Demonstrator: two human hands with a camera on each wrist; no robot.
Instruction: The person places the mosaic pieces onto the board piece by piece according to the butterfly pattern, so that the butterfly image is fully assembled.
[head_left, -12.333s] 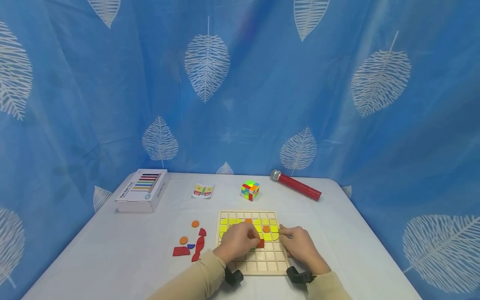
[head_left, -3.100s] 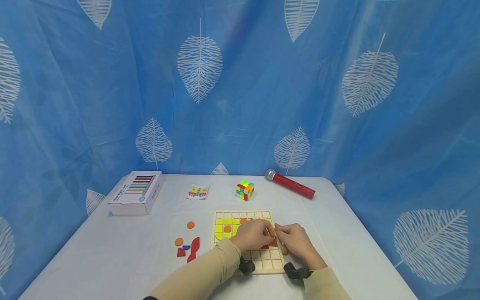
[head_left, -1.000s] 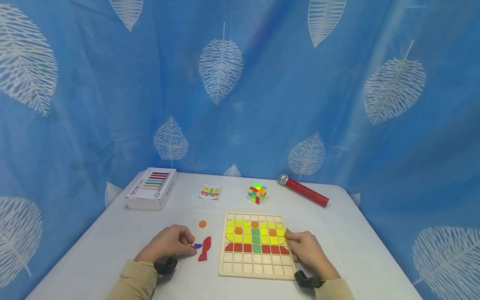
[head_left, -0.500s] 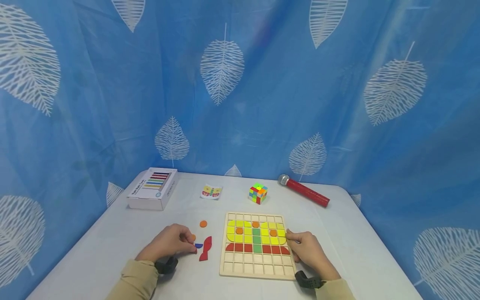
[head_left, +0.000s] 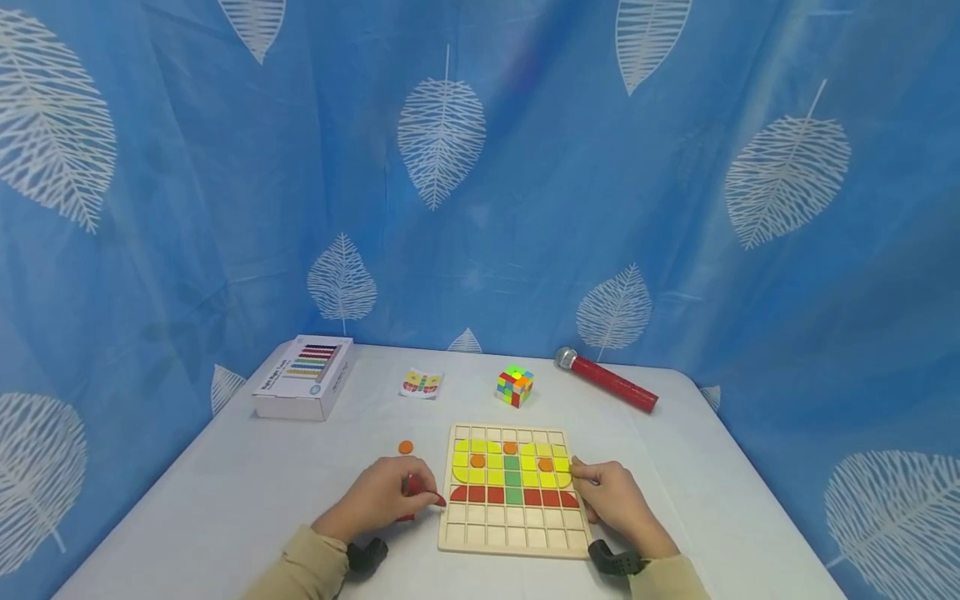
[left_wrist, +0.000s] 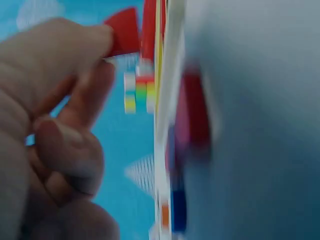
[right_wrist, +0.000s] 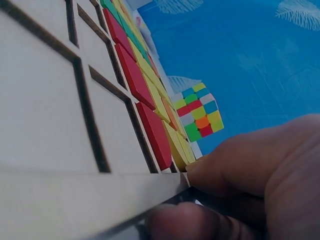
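My left hand (head_left: 378, 500) pinches a small red quarter-round tile (left_wrist: 124, 32) between thumb and fingertip. In the head view that tile is right at the left edge of the wooden grid board (head_left: 517, 540). My right hand (right_wrist: 235, 175) grips the board's right edge, thumb on top and fingers below. Yellow tiles (head_left: 462, 474), orange discs and a green column (head_left: 513, 477) fill the board's upper rows. A row of red tiles (head_left: 496, 496) crosses it beneath them. Loose red pieces (head_left: 414, 485) lie partly hidden behind my left hand.
A loose orange disc (head_left: 406, 447) lies left of the board; a blue piece (left_wrist: 178, 207) shows in the left wrist view. Farther back are a white box (head_left: 303, 379), a pattern card (head_left: 422, 384), a puzzle cube (head_left: 514, 386) and a red microphone (head_left: 611, 382).
More red tiles now sit in the board than 12 seconds ago. Since half a second ago, my left hand has moved right from the loose pieces, carrying a red tile. My right hand keeps its grip.
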